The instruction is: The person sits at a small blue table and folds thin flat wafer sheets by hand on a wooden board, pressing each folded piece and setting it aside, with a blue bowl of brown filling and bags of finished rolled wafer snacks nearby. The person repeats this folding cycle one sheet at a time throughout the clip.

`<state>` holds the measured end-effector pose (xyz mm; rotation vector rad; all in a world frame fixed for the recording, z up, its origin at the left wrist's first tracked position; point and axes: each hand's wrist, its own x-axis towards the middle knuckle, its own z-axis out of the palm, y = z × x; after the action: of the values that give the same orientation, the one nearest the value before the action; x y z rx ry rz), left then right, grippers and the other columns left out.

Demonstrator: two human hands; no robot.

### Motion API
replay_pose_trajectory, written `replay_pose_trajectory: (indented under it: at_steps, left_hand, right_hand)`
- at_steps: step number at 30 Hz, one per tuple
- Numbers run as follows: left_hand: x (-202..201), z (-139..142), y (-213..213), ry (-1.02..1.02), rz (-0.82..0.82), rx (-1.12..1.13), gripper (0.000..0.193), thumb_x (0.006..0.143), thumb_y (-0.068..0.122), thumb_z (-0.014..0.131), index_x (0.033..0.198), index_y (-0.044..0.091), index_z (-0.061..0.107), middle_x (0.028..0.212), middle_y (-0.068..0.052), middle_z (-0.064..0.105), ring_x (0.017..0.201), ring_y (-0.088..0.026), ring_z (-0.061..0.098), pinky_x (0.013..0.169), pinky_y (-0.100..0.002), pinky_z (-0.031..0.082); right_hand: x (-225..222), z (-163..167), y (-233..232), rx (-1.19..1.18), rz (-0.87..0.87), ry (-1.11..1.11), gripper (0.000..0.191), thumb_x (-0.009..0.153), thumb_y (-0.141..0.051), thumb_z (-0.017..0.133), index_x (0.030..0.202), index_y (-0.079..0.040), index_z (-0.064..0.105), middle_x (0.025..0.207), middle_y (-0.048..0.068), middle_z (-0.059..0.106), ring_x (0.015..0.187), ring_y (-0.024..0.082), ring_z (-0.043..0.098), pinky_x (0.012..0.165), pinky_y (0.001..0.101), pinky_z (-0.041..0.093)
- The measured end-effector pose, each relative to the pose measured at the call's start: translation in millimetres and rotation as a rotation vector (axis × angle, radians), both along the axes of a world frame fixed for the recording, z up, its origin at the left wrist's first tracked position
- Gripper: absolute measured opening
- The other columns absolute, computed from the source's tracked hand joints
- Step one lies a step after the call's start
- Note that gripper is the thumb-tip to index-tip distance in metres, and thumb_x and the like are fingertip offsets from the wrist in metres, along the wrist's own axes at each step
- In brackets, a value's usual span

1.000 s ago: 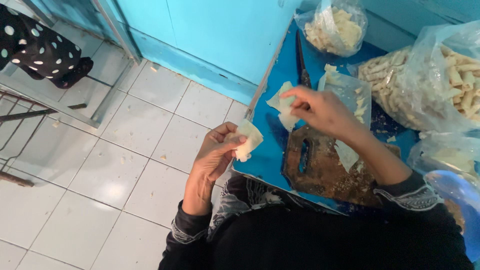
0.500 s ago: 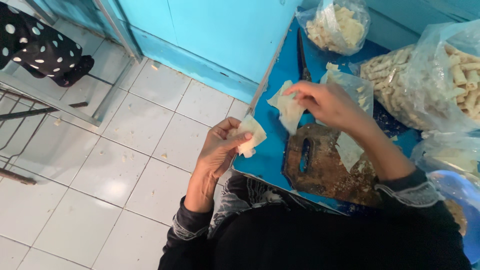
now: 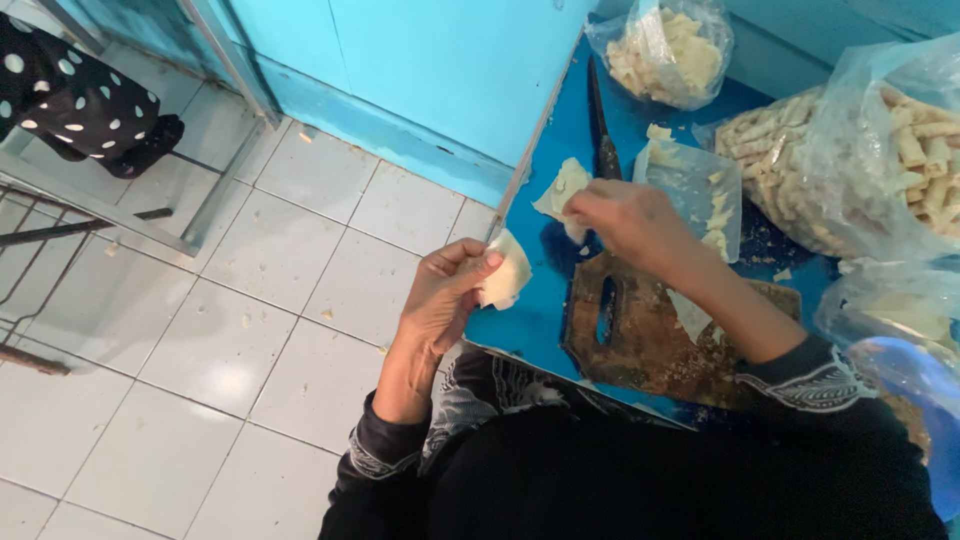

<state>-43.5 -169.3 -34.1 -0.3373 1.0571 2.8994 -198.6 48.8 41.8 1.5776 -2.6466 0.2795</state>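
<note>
My left hand (image 3: pixel 445 295) holds a small folded piece of pale dough wrapper (image 3: pixel 506 272) over the near left edge of a blue table (image 3: pixel 530 310). My right hand (image 3: pixel 625 222) pinches a thin pale wrapper sheet (image 3: pixel 560 190) a little above the table, just beyond a worn brown wooden cutting board (image 3: pixel 650 335). A dark knife (image 3: pixel 603 135) lies on the table behind the right hand.
Clear plastic bags hold pale food: one of scraps (image 3: pixel 665 50) at the back, a small open one (image 3: pixel 700 190) beside my right hand, a large one of rolled sticks (image 3: pixel 860 160) on the right. White tiled floor (image 3: pixel 200 350) lies left; a black polka-dot cloth (image 3: pixel 70 100) at top left.
My right hand has come down and toward me with the wrapper sheet. My left hand has kept its folded piece and barely shifted.
</note>
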Motion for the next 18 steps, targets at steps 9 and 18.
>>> replay_pose_trajectory:
  at_steps: [9, 18]
  left_hand:
    - [-4.1, 8.0, 6.7, 0.049, -0.043, -0.021, 0.020, 0.097, 0.017, 0.073, 0.102, -0.003, 0.071, 0.088, -0.007, 0.072, 0.075, -0.012, 0.068, 0.067, -0.027, 0.057]
    - [-27.4, 6.5, 19.3, 0.078, -0.072, 0.127, 0.022, 0.097, 0.021, 0.073, 0.107, 0.002, 0.067, 0.098, -0.007, 0.072, 0.085, -0.014, 0.071, 0.073, -0.031, 0.060]
  right_hand:
    - [-10.1, 14.1, 9.8, -0.253, -0.294, -0.512, 0.030, 0.096, -0.004, 0.056, 0.124, -0.009, 0.067, 0.097, 0.008, 0.076, 0.083, 0.018, 0.075, 0.069, 0.0325, 0.058]
    - [1.0, 8.6, 1.1, -0.340, -0.383, -1.256, 0.024, 0.094, -0.015, 0.056, 0.100, -0.001, 0.075, 0.095, 0.002, 0.077, 0.084, 0.012, 0.072, 0.066, 0.0291, 0.060]
